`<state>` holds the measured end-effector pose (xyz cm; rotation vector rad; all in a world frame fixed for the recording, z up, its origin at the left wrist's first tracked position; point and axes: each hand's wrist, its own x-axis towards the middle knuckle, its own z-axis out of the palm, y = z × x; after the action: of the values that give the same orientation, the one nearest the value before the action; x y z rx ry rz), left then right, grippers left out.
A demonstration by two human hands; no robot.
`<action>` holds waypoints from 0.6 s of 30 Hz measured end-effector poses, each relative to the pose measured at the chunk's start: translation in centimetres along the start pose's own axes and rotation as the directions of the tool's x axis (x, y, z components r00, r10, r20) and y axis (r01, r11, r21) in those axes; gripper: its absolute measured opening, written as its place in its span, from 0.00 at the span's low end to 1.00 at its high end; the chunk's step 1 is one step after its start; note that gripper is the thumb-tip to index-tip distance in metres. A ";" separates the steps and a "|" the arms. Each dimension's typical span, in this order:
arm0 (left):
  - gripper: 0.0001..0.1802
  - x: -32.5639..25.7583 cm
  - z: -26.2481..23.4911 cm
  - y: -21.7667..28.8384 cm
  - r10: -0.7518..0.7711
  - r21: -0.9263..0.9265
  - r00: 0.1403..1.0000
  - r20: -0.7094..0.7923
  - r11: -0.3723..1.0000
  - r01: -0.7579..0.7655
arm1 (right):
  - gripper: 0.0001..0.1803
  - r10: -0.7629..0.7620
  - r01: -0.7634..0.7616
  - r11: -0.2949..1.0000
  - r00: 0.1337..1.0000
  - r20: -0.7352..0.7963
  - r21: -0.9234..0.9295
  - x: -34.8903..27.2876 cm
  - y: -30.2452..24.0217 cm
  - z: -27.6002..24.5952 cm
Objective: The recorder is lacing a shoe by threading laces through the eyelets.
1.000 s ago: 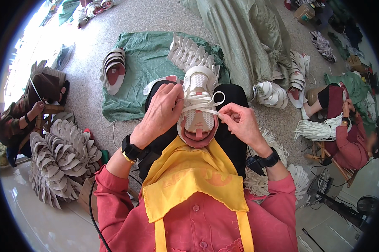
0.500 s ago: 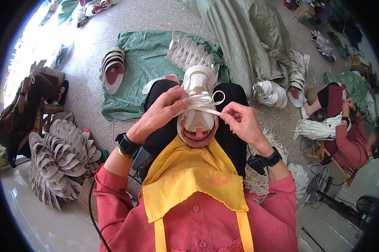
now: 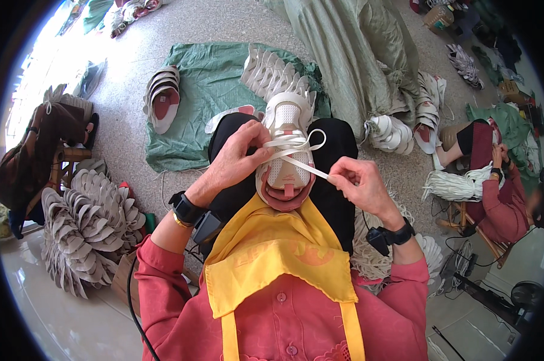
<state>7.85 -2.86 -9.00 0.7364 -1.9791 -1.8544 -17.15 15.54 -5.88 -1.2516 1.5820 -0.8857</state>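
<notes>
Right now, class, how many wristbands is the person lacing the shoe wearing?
2: a black wristband on the left wrist beside the shoe, and a black wristband on the right wrist. None seem hidden.

Daylight pours in from the upper left, washing out that corner until the floor [image 3: 55, 78] there glares almost white. Elsewhere the light is bright and even — shadows are soft and short, pooling faintly under the stacked soles [image 3: 85, 234]. The centre is sharp, and the white lace [image 3: 296, 157] reads crisply. Toward the rim straight lines bow and things stretch — a black ring closes the view, with slight softening and colour fringing near it.
</notes>
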 end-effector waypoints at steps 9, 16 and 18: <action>0.12 -0.5 0.6 0.9 0.154 0.267 0.987 -0.042 0.954 -0.138 | 0.05 0.188 -0.179 0.976 0.980 -0.070 0.122 -2.4 1.7 -3.2; 0.11 -1.6 0.9 2.2 0.123 0.315 0.989 -0.080 0.945 -0.092 | 0.21 0.060 -0.047 0.993 0.990 -0.125 0.104 2.9 -0.3 -1.9; 0.10 -1.6 0.9 2.9 0.045 0.300 0.997 -0.067 0.954 -0.023 | 0.23 0.047 -0.038 0.991 0.997 -0.066 0.131 4.5 -0.8 -1.1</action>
<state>8.27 -1.14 -6.09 0.8343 -2.2365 -1.5008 -18.31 10.95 -5.71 -1.1022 1.5728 -0.9977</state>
